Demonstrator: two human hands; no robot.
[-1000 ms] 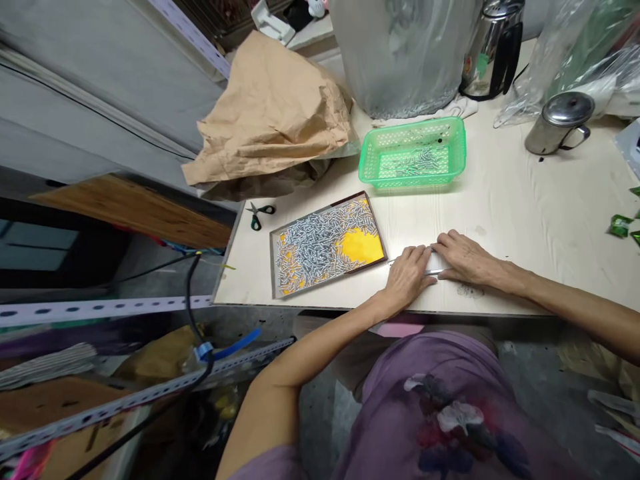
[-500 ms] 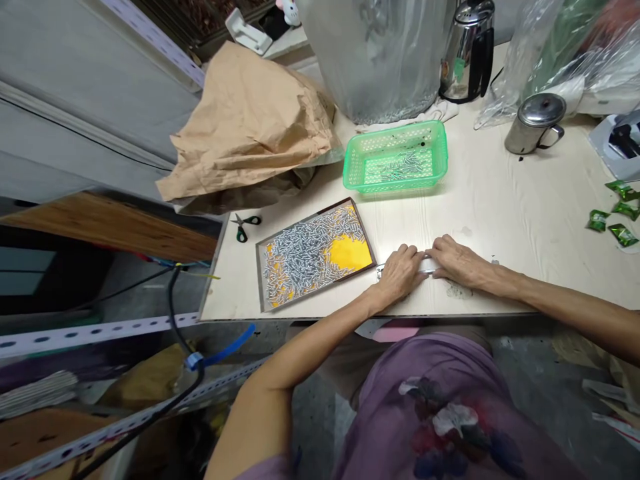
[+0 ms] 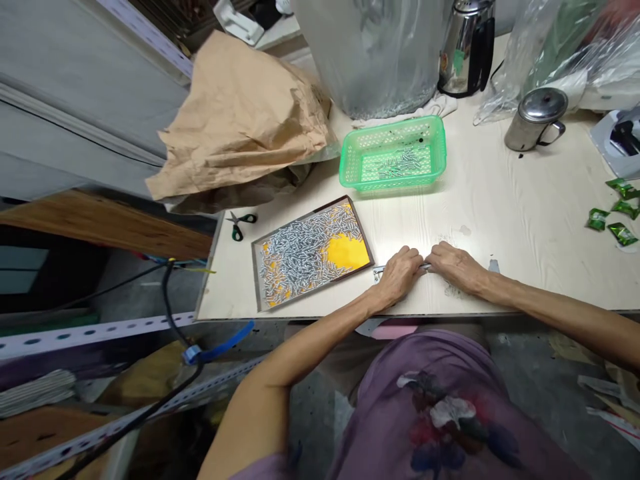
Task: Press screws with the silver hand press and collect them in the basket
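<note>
A slim metal piece lies near the table's front edge, its left end showing beside the tray's corner. My left hand is closed around it and covers its middle. Right beside it, my right hand is closed at the piece's other end, fingertips nearly touching those of my left hand. To the left, a shallow tray with a yellow bottom holds many small silvery metal pins. Behind the hands sits a green plastic basket with a smaller heap of similar pins.
Green-handled scissors lie left of the tray. Brown paper and a large plastic bag stand behind. A kettle, a lidded metal cup and green wrapped packets are to the right.
The metal piece looks thinner between my hands, as if turned on edge. My right hand has drawn closer to my left, its fingers more curled. The whole view has shifted slightly.
</note>
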